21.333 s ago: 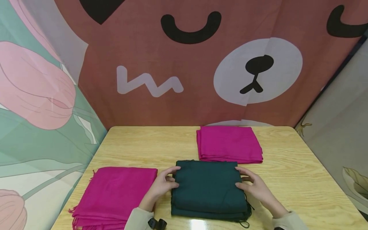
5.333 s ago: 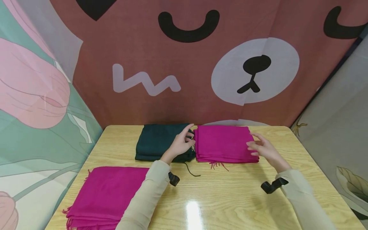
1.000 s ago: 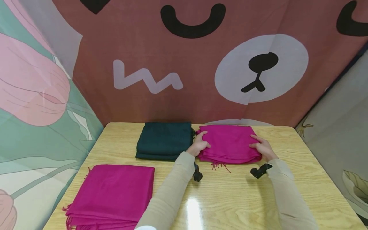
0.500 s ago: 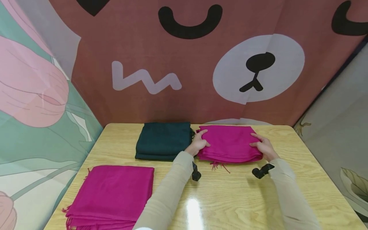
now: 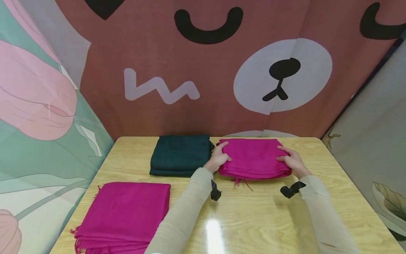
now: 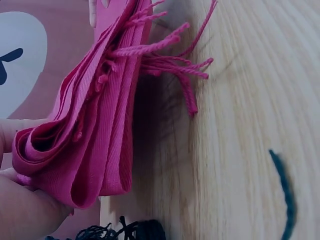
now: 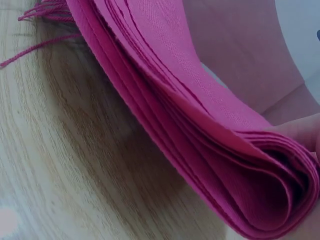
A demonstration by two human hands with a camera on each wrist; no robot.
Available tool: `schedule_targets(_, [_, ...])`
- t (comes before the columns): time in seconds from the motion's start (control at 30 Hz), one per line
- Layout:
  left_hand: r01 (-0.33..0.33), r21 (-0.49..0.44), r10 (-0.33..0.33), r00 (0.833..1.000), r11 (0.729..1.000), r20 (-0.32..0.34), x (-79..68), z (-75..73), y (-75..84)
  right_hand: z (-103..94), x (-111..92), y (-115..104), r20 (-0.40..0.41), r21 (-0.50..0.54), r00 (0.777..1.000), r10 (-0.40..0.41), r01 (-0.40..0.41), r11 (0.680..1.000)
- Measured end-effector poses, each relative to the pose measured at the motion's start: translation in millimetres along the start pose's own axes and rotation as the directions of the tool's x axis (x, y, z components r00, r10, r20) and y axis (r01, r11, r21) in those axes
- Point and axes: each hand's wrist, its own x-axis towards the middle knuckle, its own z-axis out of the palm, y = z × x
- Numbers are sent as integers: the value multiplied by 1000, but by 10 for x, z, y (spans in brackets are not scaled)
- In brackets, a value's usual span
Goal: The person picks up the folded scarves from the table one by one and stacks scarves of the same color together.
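Observation:
At the back of the table, a folded magenta scarf [image 5: 252,158] is held between both hands. My left hand [image 5: 218,158] grips its left edge, thumb on top. My right hand [image 5: 293,162] holds the right edge in the same way. In the left wrist view, the layered folds of the scarf [image 6: 95,115] and its fringe show, with a shadow gap over the wood. The right wrist view shows the scarf's rounded fold [image 7: 270,195] against the fingers, its underside seemingly off the table. Fingers beneath the cloth are hidden.
A folded dark green scarf [image 5: 180,155] lies at the back, just left of my left hand. Another folded magenta scarf [image 5: 125,208] with fringe lies front left, beside my left sleeve. A printed cloth [image 5: 158,116] hangs right behind the wooden table [image 5: 253,222].
The dark green scarf has gone from front centre to the back left. Both hands, apart from the back magenta scarf several seconds ago, now grip it. The last second shows hardly any movement.

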Motion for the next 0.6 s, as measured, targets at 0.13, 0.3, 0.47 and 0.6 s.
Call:
schedule_targets(0.13, [2,2,-2,1000,1000,-1,-39,-17,21,3,-42,-37,-1,-6,1000,-7,7,1000])
schedule_targets(0.3, [-10,-9,10,1000,1000,3,-80,-59,43,-3,-104,-86,0,-20,1000,-27,27,999])
schedule_targets(0.47, [-34,-34,34,999,999,6,-112,-98,83,-27,-159,-147,1,-29,999,-47,47,998])
schedule_targets(0.6, [-42,-43,42,999,998,11,-142,-114,114,-51,-200,-174,4,-41,999,-54,55,998])
